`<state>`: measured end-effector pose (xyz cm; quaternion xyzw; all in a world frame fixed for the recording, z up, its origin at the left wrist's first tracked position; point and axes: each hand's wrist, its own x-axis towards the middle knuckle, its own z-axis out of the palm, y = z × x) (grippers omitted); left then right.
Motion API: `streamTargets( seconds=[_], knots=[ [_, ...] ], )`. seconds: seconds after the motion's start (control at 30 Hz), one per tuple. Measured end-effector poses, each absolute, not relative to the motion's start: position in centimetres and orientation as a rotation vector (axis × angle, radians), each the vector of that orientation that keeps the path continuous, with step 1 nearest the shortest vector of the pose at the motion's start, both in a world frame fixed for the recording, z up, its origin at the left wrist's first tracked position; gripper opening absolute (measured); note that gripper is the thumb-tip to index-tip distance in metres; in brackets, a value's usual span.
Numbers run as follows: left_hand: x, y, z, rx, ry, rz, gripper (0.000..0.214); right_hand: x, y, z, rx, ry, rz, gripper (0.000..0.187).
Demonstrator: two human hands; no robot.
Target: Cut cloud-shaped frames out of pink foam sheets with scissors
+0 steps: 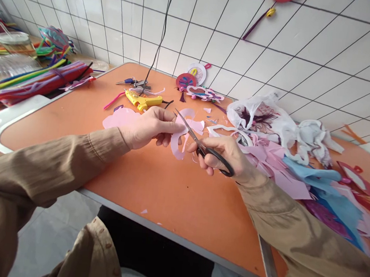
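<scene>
Over the middle of the orange table (178, 199), my left hand (151, 126) pinches a pale pink paper cutout (177, 152) with a curved outline and an opening in it. Black-handled scissors (220, 158) sit in my right hand (225, 153), fingers wrapped about the handles. Their blades point up and to the left across the cutout; whether they are biting into the paper I cannot tell. Behind my left wrist lies another pink paper shape (120, 117), partly hidden. Small paper scraps (211, 120) lie just beyond my hands.
A yellow glue gun (143, 100) with a pink stick lies behind my left hand. Colourful pipe cleaners (42, 81) are piled at left. Finished ornaments (191, 79) stand near the tiled wall. White plastic bags (263, 116), pink sheets (274, 165) and blue material (328, 184) crowd the right.
</scene>
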<state>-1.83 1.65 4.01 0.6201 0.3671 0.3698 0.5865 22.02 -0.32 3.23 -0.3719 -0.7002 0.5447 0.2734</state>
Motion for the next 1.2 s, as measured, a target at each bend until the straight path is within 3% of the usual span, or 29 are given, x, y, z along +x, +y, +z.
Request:
streamTargets(
  seconds=[1.2],
  knots=[
    [-1.3, 1.1, 4.3, 1.294, 0.867, 0.829, 0.033, 21.6, 0.2, 1.7, -0.933, -1.858, 1.431, 0.067]
  ],
)
